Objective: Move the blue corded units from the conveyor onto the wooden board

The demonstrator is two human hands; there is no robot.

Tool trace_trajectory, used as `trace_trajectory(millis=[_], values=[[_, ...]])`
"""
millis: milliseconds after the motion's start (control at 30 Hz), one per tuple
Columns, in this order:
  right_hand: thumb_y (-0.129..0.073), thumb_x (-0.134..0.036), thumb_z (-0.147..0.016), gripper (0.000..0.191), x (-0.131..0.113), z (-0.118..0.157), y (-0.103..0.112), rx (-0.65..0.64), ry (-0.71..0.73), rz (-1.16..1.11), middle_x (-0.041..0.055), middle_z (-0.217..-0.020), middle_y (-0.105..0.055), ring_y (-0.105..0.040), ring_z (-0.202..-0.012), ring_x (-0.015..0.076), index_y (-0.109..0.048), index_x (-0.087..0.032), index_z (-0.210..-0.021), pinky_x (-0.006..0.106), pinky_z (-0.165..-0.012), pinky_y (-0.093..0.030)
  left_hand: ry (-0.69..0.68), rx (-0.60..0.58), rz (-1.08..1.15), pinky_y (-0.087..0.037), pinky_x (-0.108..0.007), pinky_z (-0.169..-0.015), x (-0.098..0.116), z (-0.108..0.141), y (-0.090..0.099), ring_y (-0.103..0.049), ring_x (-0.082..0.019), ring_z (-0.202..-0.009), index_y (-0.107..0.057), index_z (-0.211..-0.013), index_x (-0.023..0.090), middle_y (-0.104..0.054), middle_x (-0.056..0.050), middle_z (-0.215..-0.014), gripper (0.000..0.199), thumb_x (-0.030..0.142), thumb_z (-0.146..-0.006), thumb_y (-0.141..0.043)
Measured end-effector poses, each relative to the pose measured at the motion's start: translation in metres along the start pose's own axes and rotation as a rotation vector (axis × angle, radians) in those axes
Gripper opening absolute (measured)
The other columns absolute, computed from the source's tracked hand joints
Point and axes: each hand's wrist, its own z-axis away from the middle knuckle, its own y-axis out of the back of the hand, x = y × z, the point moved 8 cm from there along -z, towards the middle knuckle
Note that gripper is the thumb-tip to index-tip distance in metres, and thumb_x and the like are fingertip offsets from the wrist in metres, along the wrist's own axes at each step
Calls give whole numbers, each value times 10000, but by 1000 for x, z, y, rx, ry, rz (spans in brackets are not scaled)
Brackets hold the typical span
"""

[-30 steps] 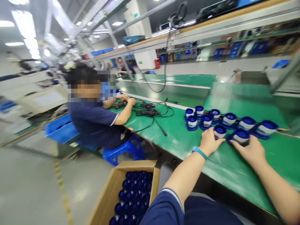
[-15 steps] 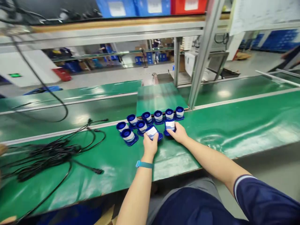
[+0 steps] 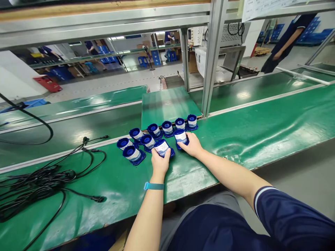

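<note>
Several blue round parts with white labels and square bases stand in two uneven rows on the green table (image 3: 193, 177). My left hand (image 3: 160, 164) is closed around one labelled blue part (image 3: 162, 148), which sits at the near side of the group. Another such part (image 3: 181, 137) is gripped by my right hand (image 3: 193, 144), just right of the first. At the group's left end stands a blue part (image 3: 132, 154), and at its right end another (image 3: 192, 122). The undersides of both held parts are hidden.
A tangle of black cables (image 3: 44, 184) lies on the table at left. Behind the parts, a metal post (image 3: 211, 59) rises beside a raised green panel (image 3: 170, 104). A person in dark clothing (image 3: 290, 42) is at the upper right.
The camera view has shifted, so the table, parts and hands appear further left, and more of the person at upper right shows. Both hands keep hold of their parts.
</note>
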Motion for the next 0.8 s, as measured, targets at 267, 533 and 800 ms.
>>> trace_trajectory(millis=[267, 533, 800], values=[[-754, -353, -846, 563, 7, -4, -16, -141, -59, 107, 156, -1252, -658, -569, -1172, 293, -559, -135, -1327, 477, -1044, -439, -147, 62, -253, -454, -556, -1085, -8, -8, -7, -581, -387, -1227, -548, -1231, 107, -648, -225, -1235, 634, 539, -779, -655], [-798, -364, -846, 621, -2, -3, -24, -239, 23, 84, 154, -1251, -674, -567, -1205, 286, -565, -143, -1377, 449, -1059, -434, -173, 59, -277, -463, -554, -1072, -17, -11, -8, -582, -385, -1214, -554, -1283, 107, -650, -213, -1234, 672, 585, -814, -595], [-792, -367, -857, 580, -2, -4, -26, -265, 13, 112, 154, -1242, -672, -569, -1203, 287, -579, -156, -1354, 450, -1037, -436, -112, 50, -266, -486, -565, -1031, -13, -10, -3, -609, -407, -1162, -580, -1239, 72, -673, -242, -1188, 753, 646, -752, -584]])
